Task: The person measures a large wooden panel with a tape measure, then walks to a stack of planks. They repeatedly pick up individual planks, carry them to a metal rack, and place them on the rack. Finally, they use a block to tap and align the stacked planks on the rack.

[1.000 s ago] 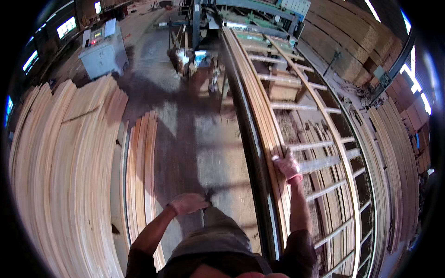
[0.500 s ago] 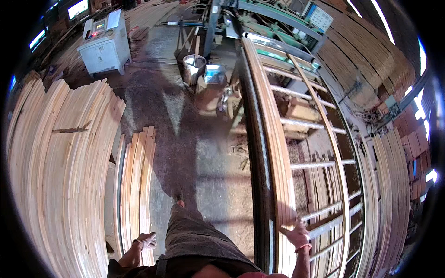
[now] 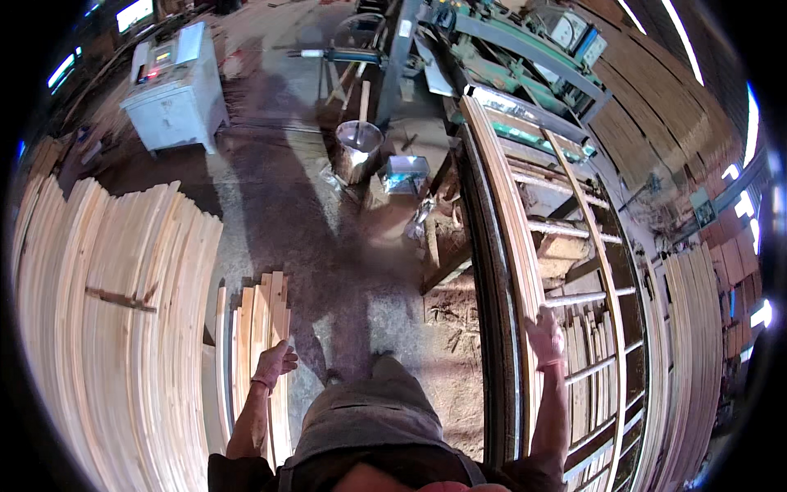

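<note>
Resting at the right edge of the long wooden strips (image 3: 510, 215), the right hand (image 3: 546, 338) is seen with its thumb turned toward the wood; whether its grip is pinching them cannot be told. The strips are laid side by side along the left part of a roller conveyor (image 3: 582, 298), beside its dark metal side rail (image 3: 490, 283), and their far ends are pointed at a green-framed machine (image 3: 525, 51). A single narrow strip (image 3: 592, 220) is placed apart from them, across the rollers farther right.

The left hand (image 3: 275, 365) is held over the right side of a small stack of strips (image 3: 261, 316), its grip partly spread and its fingers loosely bent; whether the wood is touched cannot be told. Farther left, a broad stack of pale strips (image 3: 123, 344) is marked by a dark streak across its top. Beyond the stacks, a pale control cabinet (image 3: 174, 115) is set on the floor (image 3: 270, 197). A bucket (image 3: 357, 149) and a bluish box (image 3: 407, 174) are placed near the conveyor's far end.
</note>
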A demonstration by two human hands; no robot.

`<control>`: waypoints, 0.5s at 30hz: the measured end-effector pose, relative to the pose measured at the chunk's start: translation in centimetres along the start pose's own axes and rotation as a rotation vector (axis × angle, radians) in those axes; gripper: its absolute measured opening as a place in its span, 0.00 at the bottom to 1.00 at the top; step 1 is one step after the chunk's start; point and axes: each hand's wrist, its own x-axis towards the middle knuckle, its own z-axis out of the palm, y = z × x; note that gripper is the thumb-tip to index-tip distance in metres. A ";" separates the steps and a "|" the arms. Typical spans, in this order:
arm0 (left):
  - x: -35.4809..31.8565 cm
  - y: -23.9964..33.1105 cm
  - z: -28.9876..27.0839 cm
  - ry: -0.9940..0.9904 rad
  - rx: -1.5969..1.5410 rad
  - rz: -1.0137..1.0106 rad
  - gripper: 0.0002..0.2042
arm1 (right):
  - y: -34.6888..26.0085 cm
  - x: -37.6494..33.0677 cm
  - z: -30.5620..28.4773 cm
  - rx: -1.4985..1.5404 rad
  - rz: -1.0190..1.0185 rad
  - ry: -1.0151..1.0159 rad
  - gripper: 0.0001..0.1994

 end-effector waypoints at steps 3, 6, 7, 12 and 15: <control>4.3 1.4 0.2 0.034 -0.078 -0.092 0.34 | -3.3 8.0 0.8 -0.077 -0.034 -0.031 0.40; 9.2 0.6 0.1 0.032 -0.292 -0.158 0.34 | -3.6 17.9 1.8 0.047 0.053 -0.086 0.42; 11.1 0.1 -1.1 -0.064 -0.426 -0.160 0.33 | -3.7 21.6 2.6 0.189 0.061 -0.103 0.43; 18.3 13.4 11.3 -0.008 -0.224 -0.194 0.24 | 0.9 32.9 6.5 0.382 0.165 -0.275 0.41; 24.2 19.4 13.9 -0.202 -0.370 -0.068 0.21 | -7.5 33.5 7.0 0.539 0.140 -0.455 0.33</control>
